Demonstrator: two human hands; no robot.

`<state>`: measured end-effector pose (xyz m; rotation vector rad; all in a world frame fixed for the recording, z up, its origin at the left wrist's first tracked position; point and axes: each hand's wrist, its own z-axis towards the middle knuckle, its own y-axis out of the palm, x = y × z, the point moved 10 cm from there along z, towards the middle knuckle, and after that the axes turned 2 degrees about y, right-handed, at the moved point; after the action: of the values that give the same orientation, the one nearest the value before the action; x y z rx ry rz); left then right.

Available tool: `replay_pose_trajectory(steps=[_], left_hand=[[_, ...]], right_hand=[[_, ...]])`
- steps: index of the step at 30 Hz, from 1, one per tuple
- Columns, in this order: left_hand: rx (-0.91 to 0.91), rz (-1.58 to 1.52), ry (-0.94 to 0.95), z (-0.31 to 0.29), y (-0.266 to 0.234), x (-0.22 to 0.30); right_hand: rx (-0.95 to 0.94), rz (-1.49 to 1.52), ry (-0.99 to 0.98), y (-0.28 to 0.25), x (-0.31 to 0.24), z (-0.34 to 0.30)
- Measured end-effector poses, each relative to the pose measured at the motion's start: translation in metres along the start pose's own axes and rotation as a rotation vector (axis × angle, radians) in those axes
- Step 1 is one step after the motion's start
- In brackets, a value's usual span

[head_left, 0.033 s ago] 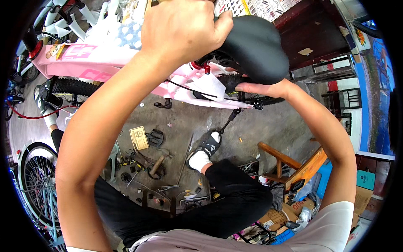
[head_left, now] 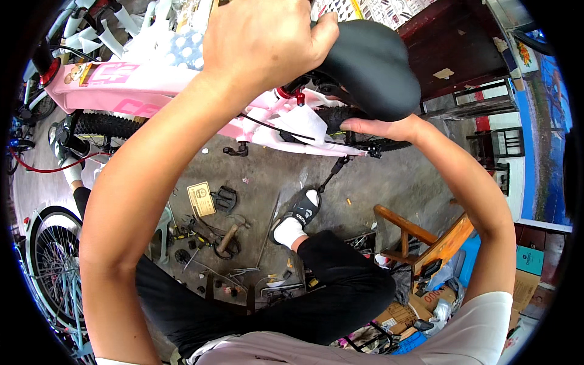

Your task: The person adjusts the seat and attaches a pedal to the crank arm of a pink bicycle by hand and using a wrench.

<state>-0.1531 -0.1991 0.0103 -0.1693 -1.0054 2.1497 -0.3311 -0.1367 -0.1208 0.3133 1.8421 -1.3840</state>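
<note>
I am looking down from above my own 2 bare arms at a pink bicycle frame (head_left: 152, 91) that runs across the upper part of the view. Its black saddle (head_left: 371, 61) sits high, right of centre, close to the camera.

My left hand (head_left: 261, 42) is raised at the top centre. Its fingers (head_left: 325, 27) are curled around the narrow front end of the saddle, thumb pressed against the saddle's edge, holding it. My left forearm stretches down from there to the lower left.

My right hand (head_left: 380, 128) is under the wide rear part of the saddle. Its fingers (head_left: 353, 126) lie flat and close together, pointing left, touching the underside area near the frame; I cannot tell whether they grip anything. My right arm bends away to the right and comes back down to a white sleeve (head_left: 486, 328) at the lower right.

Beneath the saddle, a red clamp (head_left: 289, 94) sits on the frame, and a thin black cable (head_left: 274, 128) runs along it. A black tyre (head_left: 103, 125) shows behind the frame on the left.

Below, the concrete floor (head_left: 389, 182) is scattered with small tools, including a hammer (head_left: 228, 234) and a black pedal (head_left: 224, 198). My foot in a black shoe (head_left: 301, 210) with a white sock rests on the floor at centre. A wooden chair (head_left: 426, 237) stands at right, and a spoked wheel (head_left: 52, 261) at the far left.
</note>
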Motion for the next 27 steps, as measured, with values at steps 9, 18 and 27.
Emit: replay_pose_trajectory(steps=[9,18,27], left_hand=[[0.046,0.032,0.036,-0.006,-0.003,0.003],[0.092,0.037,0.056,-0.009,-0.008,0.01],[0.057,0.028,0.07,-0.011,-0.009,0.013]], right_hand=[[0.179,-0.397,-0.097,0.006,-0.013,-0.006],[0.348,-0.524,-0.164,0.01,-0.046,-0.011],[0.37,-0.387,-0.213,0.01,-0.055,-0.02]])
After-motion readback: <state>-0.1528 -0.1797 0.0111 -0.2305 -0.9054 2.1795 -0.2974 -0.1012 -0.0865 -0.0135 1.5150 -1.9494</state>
